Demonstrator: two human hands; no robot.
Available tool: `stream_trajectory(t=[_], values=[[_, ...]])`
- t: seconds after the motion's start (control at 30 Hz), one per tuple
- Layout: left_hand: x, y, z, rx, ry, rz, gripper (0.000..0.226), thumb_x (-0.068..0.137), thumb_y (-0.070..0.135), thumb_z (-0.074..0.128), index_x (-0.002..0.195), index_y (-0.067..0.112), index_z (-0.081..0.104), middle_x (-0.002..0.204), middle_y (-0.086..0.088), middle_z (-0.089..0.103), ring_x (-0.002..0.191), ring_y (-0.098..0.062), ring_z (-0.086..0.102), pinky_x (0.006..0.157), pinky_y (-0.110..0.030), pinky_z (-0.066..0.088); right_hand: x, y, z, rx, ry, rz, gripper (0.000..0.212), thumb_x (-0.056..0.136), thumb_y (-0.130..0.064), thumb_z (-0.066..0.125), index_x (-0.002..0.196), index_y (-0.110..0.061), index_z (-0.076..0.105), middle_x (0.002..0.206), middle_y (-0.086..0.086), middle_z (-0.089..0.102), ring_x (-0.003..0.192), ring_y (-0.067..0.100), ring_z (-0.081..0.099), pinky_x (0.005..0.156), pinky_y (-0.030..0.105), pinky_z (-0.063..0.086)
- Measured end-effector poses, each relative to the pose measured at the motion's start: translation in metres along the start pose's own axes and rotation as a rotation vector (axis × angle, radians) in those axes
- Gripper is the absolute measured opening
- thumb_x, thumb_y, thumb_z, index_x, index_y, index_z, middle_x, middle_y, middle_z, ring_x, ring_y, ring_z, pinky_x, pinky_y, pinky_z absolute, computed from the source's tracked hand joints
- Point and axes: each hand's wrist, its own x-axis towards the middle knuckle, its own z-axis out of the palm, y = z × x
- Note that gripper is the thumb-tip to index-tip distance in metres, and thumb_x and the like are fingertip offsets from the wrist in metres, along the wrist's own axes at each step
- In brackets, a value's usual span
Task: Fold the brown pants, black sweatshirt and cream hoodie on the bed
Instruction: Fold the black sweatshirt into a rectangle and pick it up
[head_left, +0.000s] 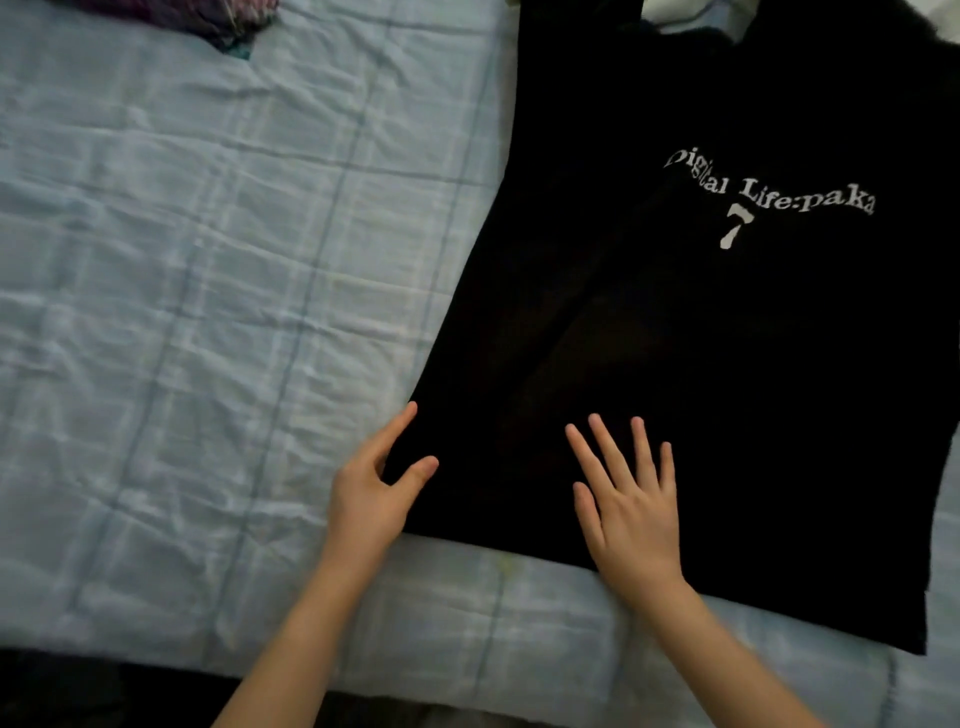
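The black sweatshirt (701, 322) lies spread flat on the right half of the bed, front up, with white lettering and a "7" on the chest. My left hand (371, 491) is at its lower left corner, thumb and fingers curled around the fabric edge. My right hand (631, 509) rests flat on the lower part of the sweatshirt, fingers spread, holding nothing. The brown pants and the cream hoodie are not clearly in view.
A pale blue checked bedsheet (197, 291) covers the bed. A purple patterned cloth (208, 15) lies at the top left. A bit of pale fabric (691, 10) shows at the top edge beyond the sweatshirt. The bed's near edge (156, 660) runs along the bottom.
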Motion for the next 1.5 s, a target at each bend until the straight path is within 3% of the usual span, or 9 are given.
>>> stream_trajectory(t=[0.2,0.33,0.47,0.6,0.83,1.0,1.2,1.37,1.5], values=[[0.013,0.056,0.029,0.735,0.058,0.136,0.070,0.077,0.025,0.076,0.141,0.019,0.048,0.142,-0.014,0.043,0.124,-0.034,0.045,0.100,-0.044,0.041,0.003,0.012,-0.028,0.135,-0.035,-0.018,0.055,0.102,-0.044,0.028,0.157,-0.038,0.022,0.163,-0.009,0.023,0.154,0.023,0.010,0.123,0.051,0.013],[0.001,0.094,0.089,0.761,-0.063,0.608,0.065,0.090,0.038,0.054,0.150,0.020,0.037,0.159,-0.009,0.028,0.145,-0.030,0.026,0.118,-0.050,0.022,-0.011,0.056,-0.051,0.084,0.077,0.118,0.055,0.101,-0.040,0.032,0.156,-0.032,0.029,0.162,-0.004,0.028,0.152,0.023,0.018,0.121,0.052,0.017],[-0.001,0.101,0.171,0.823,-0.297,0.775,0.060,0.099,0.045,0.035,0.155,0.027,0.023,0.163,0.001,0.016,0.151,-0.023,0.011,0.122,-0.047,0.009,-0.023,0.125,-0.050,-0.005,0.117,0.331,0.056,0.100,-0.039,0.033,0.155,-0.029,0.032,0.161,0.001,0.030,0.151,0.030,0.021,0.118,0.059,0.017],[0.003,0.080,0.209,0.978,-0.399,0.753,0.058,0.099,0.047,0.029,0.154,0.027,0.027,0.162,-0.001,0.022,0.150,-0.025,0.015,0.121,-0.049,0.012,-0.034,0.163,-0.029,0.089,0.064,0.419,0.057,0.100,-0.044,0.025,0.156,-0.034,0.024,0.163,-0.001,0.027,0.153,0.027,0.016,0.120,0.058,0.018],[0.003,0.127,0.236,0.899,-0.276,0.667,0.050,0.093,0.039,0.039,0.132,0.016,0.060,0.139,-0.010,0.056,0.129,-0.026,0.050,0.115,-0.048,0.030,-0.034,0.181,-0.053,0.252,0.105,0.308,0.055,0.100,-0.044,0.032,0.155,-0.038,0.028,0.161,-0.005,0.032,0.149,0.022,0.025,0.118,0.051,0.026],[0.022,0.200,0.308,0.697,-0.271,0.785,0.054,0.097,0.032,0.051,0.149,0.022,0.039,0.155,-0.002,0.037,0.145,-0.022,0.029,0.121,-0.042,0.016,0.002,0.259,-0.110,0.393,0.396,0.301,0.053,0.096,-0.018,0.055,0.148,-0.017,0.046,0.151,0.007,0.046,0.135,0.028,0.047,0.109,0.047,0.041],[0.067,0.280,0.390,0.607,-0.234,0.898,0.059,0.097,0.033,0.051,0.152,0.023,0.033,0.157,-0.002,0.032,0.148,-0.022,0.023,0.122,-0.040,0.012,0.079,0.348,-0.161,0.488,0.496,0.327,0.056,0.098,-0.010,0.056,0.151,-0.012,0.038,0.153,0.007,0.042,0.140,0.023,0.039,0.113,0.026,0.026],[0.101,0.306,0.436,0.691,-0.189,0.952,0.062,0.096,0.038,0.051,0.153,0.025,0.031,0.159,-0.005,0.030,0.147,-0.027,0.024,0.120,-0.050,0.016,0.120,0.385,-0.155,0.762,0.440,0.486,0.055,0.098,-0.009,0.054,0.150,-0.011,0.037,0.150,0.009,0.046,0.134,0.026,0.048,0.111,0.042,0.039],[0.122,0.282,0.461,0.801,-0.278,0.822,0.066,0.098,0.051,0.037,0.155,0.037,0.007,0.165,-0.002,0.003,0.151,-0.025,0.001,0.117,-0.059,0.014,0.136,0.394,-0.137,0.881,0.434,0.521,0.054,0.094,-0.003,0.058,0.146,-0.008,0.045,0.139,0.013,0.057,0.123,0.027,0.057,0.105,0.044,0.044]])
